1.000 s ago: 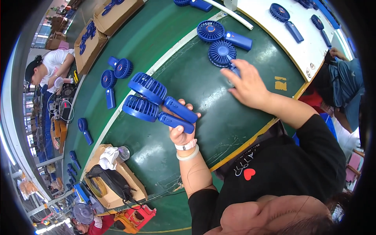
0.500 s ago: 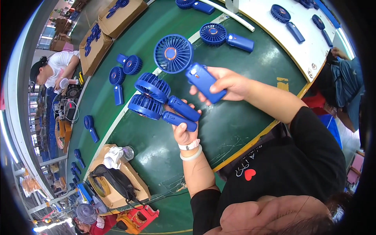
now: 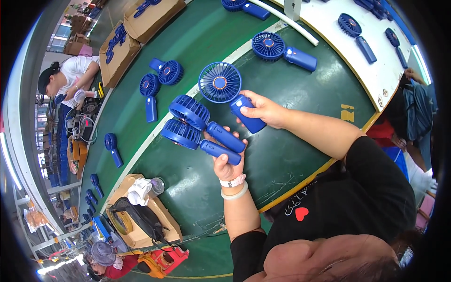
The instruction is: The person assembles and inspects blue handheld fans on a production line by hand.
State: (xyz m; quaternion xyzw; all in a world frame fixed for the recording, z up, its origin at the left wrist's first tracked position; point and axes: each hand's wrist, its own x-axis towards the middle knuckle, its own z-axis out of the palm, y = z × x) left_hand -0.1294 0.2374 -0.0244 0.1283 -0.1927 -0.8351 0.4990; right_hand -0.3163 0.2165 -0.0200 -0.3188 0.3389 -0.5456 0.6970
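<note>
Two blue handheld fans (image 3: 189,112) lie side by side in my left hand (image 3: 229,167), its fingers wrapped round their handles and their round heads pointing away to the left. My right hand (image 3: 265,111) grips a third blue handheld fan (image 3: 220,82) by its handle, thumb on the front near the button. That fan's round grille with an orange ring at the centre faces up, and its head is close above the pair. Beyond it another blue fan (image 3: 268,46) lies on the green table (image 3: 300,127). The undersides of the held handles are hidden by my fingers.
More blue fans (image 3: 150,85) lie along the green belt (image 3: 127,113) and on a white table (image 3: 324,19) at the right. Cardboard boxes (image 3: 112,66) with fans stand at the far left, near a co-worker (image 3: 70,80). A cardboard tray (image 3: 164,221) holds a black bag.
My right hand has lowered its fan slightly and turned the handle more upright. My left hand with its two fans has shifted a little right and down in the picture.
</note>
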